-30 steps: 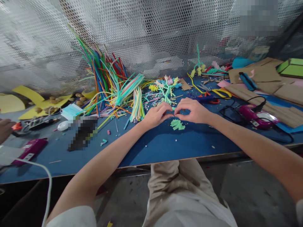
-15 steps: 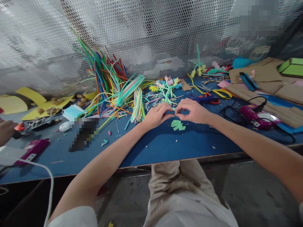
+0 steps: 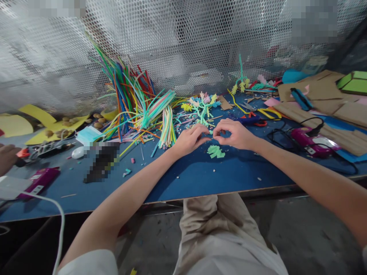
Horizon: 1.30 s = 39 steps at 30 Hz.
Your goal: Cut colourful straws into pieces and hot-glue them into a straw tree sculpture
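Note:
My left hand and my right hand meet above the blue table, fingertips almost touching. Both are closed in a pinch, and a short mint-green piece of pipe cleaner shows between them; the fingers cover most of it. Just below lies a small pile of cut green pipe-cleaner pieces. Behind my fingers stands a little branching pipe-cleaner plant, with green stems and yellow, pink and blue tips. To its left, a bundle of pastel pipe cleaners rests on the table.
Long coloured pipe cleaners lean against the perforated metal screen. Yellow-handled pliers, a purple box with a plug and cardboard lie right. A co-worker's hand, a purple device and a white cable are left.
My hands stay almost in place, with only a slight shift of the fingers. At the left edge, the co-worker's hand has moved a little.

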{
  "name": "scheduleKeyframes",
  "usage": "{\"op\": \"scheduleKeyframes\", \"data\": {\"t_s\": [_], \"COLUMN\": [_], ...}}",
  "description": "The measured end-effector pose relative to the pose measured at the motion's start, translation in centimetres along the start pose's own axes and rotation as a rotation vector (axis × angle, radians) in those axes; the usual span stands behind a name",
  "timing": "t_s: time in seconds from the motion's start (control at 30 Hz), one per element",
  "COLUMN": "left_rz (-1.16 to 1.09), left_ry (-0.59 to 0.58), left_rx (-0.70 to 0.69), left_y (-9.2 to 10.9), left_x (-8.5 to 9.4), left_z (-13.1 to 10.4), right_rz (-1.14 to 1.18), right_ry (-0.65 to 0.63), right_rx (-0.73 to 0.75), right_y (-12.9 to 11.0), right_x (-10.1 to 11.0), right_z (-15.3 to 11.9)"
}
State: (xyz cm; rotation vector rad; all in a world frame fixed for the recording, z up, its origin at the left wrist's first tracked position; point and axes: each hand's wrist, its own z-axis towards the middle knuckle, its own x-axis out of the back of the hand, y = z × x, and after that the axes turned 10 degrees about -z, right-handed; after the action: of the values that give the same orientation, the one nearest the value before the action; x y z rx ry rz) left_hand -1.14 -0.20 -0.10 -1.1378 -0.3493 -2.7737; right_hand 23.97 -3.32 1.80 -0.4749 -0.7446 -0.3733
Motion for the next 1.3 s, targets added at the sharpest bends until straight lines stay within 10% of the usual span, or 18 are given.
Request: {"op": "scheduleKeyframes", "data": {"t_s": [0.63, 1.3], "left_rz": [0.1, 0.135], "left_ry": [0.045, 0.053], "left_rx": [0.004, 0.253], "left_y": [0.1, -0.7], "left_x": [0.2, -0.2], "left_z": [0.3, -0.1], "right_rz": [-0.034, -0.203], "right_ry": [0.061, -0.161], "right_rx": [-0.042, -0.255], "right_y": [0.7, 3.4], "right_x": [0.8, 0.5], "right_z": [-0.2, -0.4]}}
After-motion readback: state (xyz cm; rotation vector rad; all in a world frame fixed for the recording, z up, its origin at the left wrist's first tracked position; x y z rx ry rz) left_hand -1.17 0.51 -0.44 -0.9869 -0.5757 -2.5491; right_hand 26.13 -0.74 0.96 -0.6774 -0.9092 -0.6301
